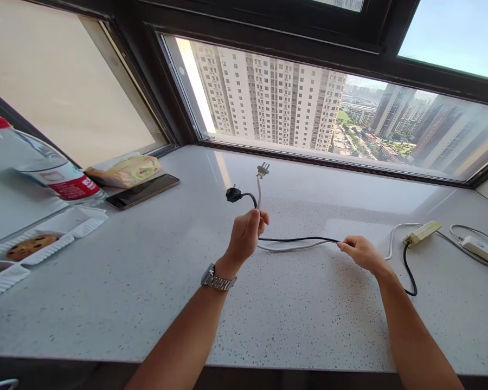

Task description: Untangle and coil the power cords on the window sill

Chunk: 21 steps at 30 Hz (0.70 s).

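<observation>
My left hand [246,236], with a metal watch on its wrist, is closed in a fist round two cables held above the speckled counter [154,281]. A black plug [233,194] and a white plug [262,170] stick up out of that fist. My right hand [360,252] pinches both cables, the black cable [296,239] and the white cable [288,247], a short way to the right. From there the cables run on to a beige power strip [422,233].
A white power strip [483,251] lies at the far right. On the left are a phone [142,191], a yellow packet [126,170], a large bottle with a red label [44,168] and white trays with cookies [30,246]. A big window rises behind the counter.
</observation>
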Each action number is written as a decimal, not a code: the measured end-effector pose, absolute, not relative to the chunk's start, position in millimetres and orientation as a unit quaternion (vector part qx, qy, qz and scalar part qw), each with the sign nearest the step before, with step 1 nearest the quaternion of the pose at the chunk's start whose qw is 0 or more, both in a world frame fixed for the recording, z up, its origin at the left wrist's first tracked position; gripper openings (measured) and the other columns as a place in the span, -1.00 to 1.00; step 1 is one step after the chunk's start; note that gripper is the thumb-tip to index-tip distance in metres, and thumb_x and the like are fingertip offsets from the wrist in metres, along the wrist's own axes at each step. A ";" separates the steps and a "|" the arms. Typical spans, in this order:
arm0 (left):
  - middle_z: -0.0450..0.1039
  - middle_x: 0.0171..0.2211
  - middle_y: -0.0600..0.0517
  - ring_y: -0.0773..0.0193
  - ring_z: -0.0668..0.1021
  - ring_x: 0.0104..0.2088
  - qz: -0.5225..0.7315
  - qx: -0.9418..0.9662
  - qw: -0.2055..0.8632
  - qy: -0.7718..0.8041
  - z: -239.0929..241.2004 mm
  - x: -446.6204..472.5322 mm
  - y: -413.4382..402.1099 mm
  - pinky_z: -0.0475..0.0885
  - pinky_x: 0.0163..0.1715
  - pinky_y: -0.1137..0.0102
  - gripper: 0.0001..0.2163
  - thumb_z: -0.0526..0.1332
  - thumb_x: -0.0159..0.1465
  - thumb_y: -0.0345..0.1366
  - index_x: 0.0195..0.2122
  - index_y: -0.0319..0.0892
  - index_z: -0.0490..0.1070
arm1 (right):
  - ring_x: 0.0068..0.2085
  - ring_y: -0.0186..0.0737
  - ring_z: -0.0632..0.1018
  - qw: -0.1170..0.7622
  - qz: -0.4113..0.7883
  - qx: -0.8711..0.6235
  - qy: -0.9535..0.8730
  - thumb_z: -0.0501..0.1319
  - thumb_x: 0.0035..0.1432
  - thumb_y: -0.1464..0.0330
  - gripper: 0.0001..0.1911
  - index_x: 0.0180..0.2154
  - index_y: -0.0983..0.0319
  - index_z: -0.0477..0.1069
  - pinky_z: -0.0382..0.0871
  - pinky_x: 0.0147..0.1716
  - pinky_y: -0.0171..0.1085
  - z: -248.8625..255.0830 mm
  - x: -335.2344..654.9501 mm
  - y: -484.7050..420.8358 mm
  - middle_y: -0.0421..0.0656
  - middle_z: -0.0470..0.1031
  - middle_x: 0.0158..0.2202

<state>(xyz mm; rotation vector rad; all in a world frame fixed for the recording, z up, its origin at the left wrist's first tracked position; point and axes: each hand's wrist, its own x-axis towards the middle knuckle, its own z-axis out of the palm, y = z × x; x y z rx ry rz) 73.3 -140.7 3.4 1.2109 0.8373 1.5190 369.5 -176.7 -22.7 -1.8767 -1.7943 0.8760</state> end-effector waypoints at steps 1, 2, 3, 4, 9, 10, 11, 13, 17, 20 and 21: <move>0.04 -0.78 0.14 0.46 0.12 -0.75 0.609 0.533 0.481 0.336 4.1 77.6 -145.9 -0.01 -0.73 0.53 -0.69 0.21 0.23 -0.23 -0.63 -0.20 0.38 | -0.56 -0.37 0.17 0.237 0.316 -0.665 -0.634 0.06 0.06 0.08 -0.63 -0.53 0.24 0.28 0.00 -0.56 -0.34 -24.3 364.1 -175.9 -0.29 0.11 -0.61; 0.07 -0.78 0.13 0.44 0.13 -0.73 0.590 0.565 0.474 0.329 5.2 82.5 -151.4 0.01 -0.71 0.51 -0.74 0.22 0.22 -0.28 -0.61 -0.19 0.41 | -0.56 -0.36 0.17 0.270 0.322 -0.657 -0.626 0.06 0.06 0.09 -0.64 -0.51 0.25 0.29 0.02 -0.56 -0.34 -25.7 358.5 -175.4 -0.29 0.13 -0.61; 0.09 -0.77 0.13 0.43 0.14 -0.73 0.570 0.592 0.468 0.325 6.5 87.8 -156.9 0.02 -0.69 0.50 -0.78 0.22 0.21 -0.33 -0.58 -0.19 0.44 | -0.55 -0.36 0.18 0.299 0.332 -0.646 -0.619 0.06 0.05 0.09 -0.66 -0.49 0.25 0.30 0.03 -0.56 -0.34 -27.1 352.9 -175.1 -0.28 0.15 -0.60; 0.10 -0.76 0.13 0.43 0.14 -0.72 0.550 0.614 0.465 0.323 7.7 93.4 -162.4 0.02 -0.67 0.49 -0.83 0.23 0.19 -0.36 -0.55 -0.19 0.47 | -0.55 -0.36 0.19 0.322 0.347 -0.633 -0.613 0.08 0.04 0.10 -0.66 -0.45 0.26 0.32 0.04 -0.57 -0.34 -28.5 347.4 -175.1 -0.27 0.17 -0.58; 0.09 -0.73 0.19 0.45 0.09 -0.74 0.484 0.738 0.369 0.291 6.0 118.9 -182.1 -0.05 -0.69 0.49 -0.85 0.20 0.22 -0.26 -0.42 -0.21 0.43 | -0.60 -0.42 0.15 0.407 0.454 -0.553 -0.567 0.14 0.02 0.10 -0.64 -0.29 0.27 0.35 -0.02 -0.62 -0.36 -33.9 327.3 -177.0 -0.28 0.22 -0.54; 0.07 -0.72 0.20 0.46 0.08 -0.74 0.479 0.766 0.328 0.275 3.8 121.9 -183.8 -0.06 -0.70 0.50 -0.81 0.15 0.26 -0.22 -0.40 -0.22 0.40 | -0.62 -0.44 0.12 0.419 0.475 -0.541 -0.553 0.15 0.02 0.09 -0.64 -0.31 0.27 0.35 -0.05 -0.63 -0.36 -34.5 325.7 -177.0 -0.28 0.21 -0.54; 0.05 -0.71 0.21 0.47 0.06 -0.74 0.478 0.789 0.288 0.258 1.4 124.1 -184.8 -0.07 -0.71 0.51 -0.76 0.09 0.30 -0.18 -0.39 -0.23 0.38 | -0.63 -0.46 0.09 0.427 0.493 -0.532 -0.540 0.16 0.02 0.08 -0.63 -0.33 0.27 0.34 -0.08 -0.64 -0.36 -35.2 325.2 -176.5 -0.29 0.21 -0.55; 0.01 -0.70 0.23 0.49 0.04 -0.74 0.492 0.807 0.237 0.226 -3.0 126.2 -185.5 -0.08 -0.72 0.54 -0.71 0.01 0.35 -0.15 -0.36 -0.25 0.36 | -0.65 -0.49 0.07 0.433 0.520 -0.521 -0.521 0.19 0.00 0.06 -0.62 -0.38 0.27 0.34 -0.12 -0.65 -0.36 -36.7 326.5 -174.9 -0.28 0.22 -0.55; -0.05 -0.70 0.23 0.52 0.02 -0.73 0.522 0.786 0.288 0.164 -8.0 124.9 -184.4 -0.05 -0.74 0.55 -0.66 0.02 0.34 -0.11 -0.34 -0.28 0.39 | -0.64 -0.49 0.10 0.430 0.554 -0.516 -0.492 0.26 -0.06 0.04 -0.60 -0.40 0.27 0.38 -0.14 -0.64 -0.36 -39.1 333.4 -171.3 -0.28 0.23 -0.55; -0.07 -0.69 0.21 0.52 0.02 -0.71 0.484 0.796 0.345 0.117 -11.1 123.1 -183.4 -0.03 -0.73 0.54 -0.66 0.10 0.29 -0.09 -0.39 -0.29 0.43 | -0.63 -0.49 0.07 0.407 0.574 -0.519 -0.485 0.29 -0.07 0.05 -0.58 -0.34 0.27 0.43 -0.13 -0.63 -0.37 -37.8 338.0 -170.9 -0.31 0.19 -0.59; -0.07 -0.69 0.21 0.51 0.01 -0.71 0.471 0.803 0.350 0.106 -12.5 123.0 -183.1 -0.03 -0.72 0.53 -0.66 0.11 0.29 -0.09 -0.39 -0.30 0.44 | -0.63 -0.49 0.06 0.396 0.579 -0.520 -0.488 0.30 -0.07 0.06 -0.58 -0.33 0.28 0.44 -0.14 -0.63 -0.37 -37.0 339.0 -171.2 -0.32 0.17 -0.60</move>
